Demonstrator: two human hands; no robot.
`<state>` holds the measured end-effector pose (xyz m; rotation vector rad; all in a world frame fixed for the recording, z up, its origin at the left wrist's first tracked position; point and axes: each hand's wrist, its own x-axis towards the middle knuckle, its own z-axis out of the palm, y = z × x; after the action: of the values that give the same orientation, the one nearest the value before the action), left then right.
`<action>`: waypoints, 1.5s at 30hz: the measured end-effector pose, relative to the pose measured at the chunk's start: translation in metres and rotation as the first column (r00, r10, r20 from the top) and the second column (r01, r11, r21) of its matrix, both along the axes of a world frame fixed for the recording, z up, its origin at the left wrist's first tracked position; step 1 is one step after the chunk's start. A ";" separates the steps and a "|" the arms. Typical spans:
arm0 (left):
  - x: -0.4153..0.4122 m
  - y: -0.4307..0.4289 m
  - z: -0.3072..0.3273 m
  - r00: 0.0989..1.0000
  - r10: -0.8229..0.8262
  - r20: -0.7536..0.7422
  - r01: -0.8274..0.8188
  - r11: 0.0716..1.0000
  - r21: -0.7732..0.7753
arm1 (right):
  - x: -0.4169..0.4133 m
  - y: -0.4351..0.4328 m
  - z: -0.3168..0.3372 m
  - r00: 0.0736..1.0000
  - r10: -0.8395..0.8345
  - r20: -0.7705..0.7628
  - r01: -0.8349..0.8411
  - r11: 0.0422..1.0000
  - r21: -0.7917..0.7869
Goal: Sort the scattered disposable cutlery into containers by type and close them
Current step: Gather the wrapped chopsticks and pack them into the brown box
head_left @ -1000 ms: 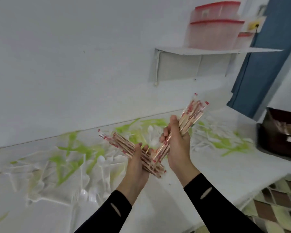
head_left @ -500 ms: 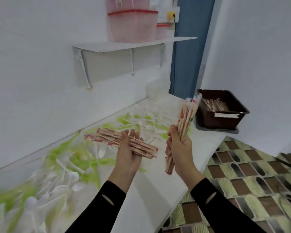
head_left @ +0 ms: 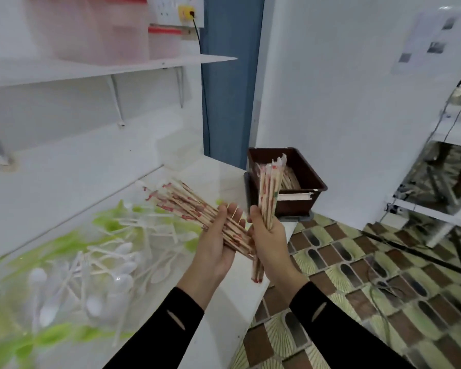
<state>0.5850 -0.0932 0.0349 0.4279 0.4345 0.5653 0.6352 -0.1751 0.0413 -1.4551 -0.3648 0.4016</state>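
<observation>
My left hand [head_left: 215,243] holds a bundle of paper-wrapped chopsticks [head_left: 189,206] that lies slanted across its palm, pointing up and left. My right hand [head_left: 270,235] grips a second bundle of wrapped chopsticks [head_left: 269,187] nearly upright. Both hands hover over the right end of the white counter [head_left: 224,310]. A brown bin [head_left: 308,179] at the counter's end holds more wrapped chopsticks. White plastic spoons [head_left: 112,265] and green cutlery [head_left: 64,241] lie scattered on the counter to the left.
A white wall shelf [head_left: 133,66] carries pink containers with red lids [head_left: 101,27]. A blue door [head_left: 230,75] stands behind the bin. Patterned floor tiles [head_left: 357,275] lie to the right, with cables and a metal rack [head_left: 442,182] at the far right.
The view has swung right toward the brown bin. The two bundles, crossed a second ago, came apart; the right one now stands upright in front of the bin.
</observation>
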 end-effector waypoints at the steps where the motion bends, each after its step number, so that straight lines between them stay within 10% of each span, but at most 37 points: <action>1: 0.011 0.002 0.003 1.000 -0.002 0.002 0.002 1.000 0.018 | 0.011 0.000 0.003 1.000 0.017 -0.001 -0.017 1.000 -0.001; 24: 0.272 0.075 0.012 0.976 -0.063 -0.206 0.166 0.832 0.530 | 0.295 0.051 0.022 0.981 -0.195 -0.006 0.195 0.981 0.019; 29: 0.307 0.076 -0.022 0.903 -0.132 -0.408 0.340 0.801 0.493 | 0.320 0.060 -0.009 0.979 -0.192 0.072 0.200 0.972 -0.126; 35: 0.317 0.081 -0.057 0.718 -0.142 -0.681 0.628 0.555 0.546 | 0.339 0.066 -0.049 0.997 -0.068 0.039 0.079 0.844 -0.530; 45: 0.320 0.079 -0.058 0.750 0.087 -0.656 0.569 0.421 0.706 | 0.333 0.063 -0.049 0.949 0.064 0.308 0.172 0.714 -0.678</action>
<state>0.9046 -0.0141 -0.0233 1.7601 0.6590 0.2696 0.9681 -0.1121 -0.0075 -2.2978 -0.4437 0.2641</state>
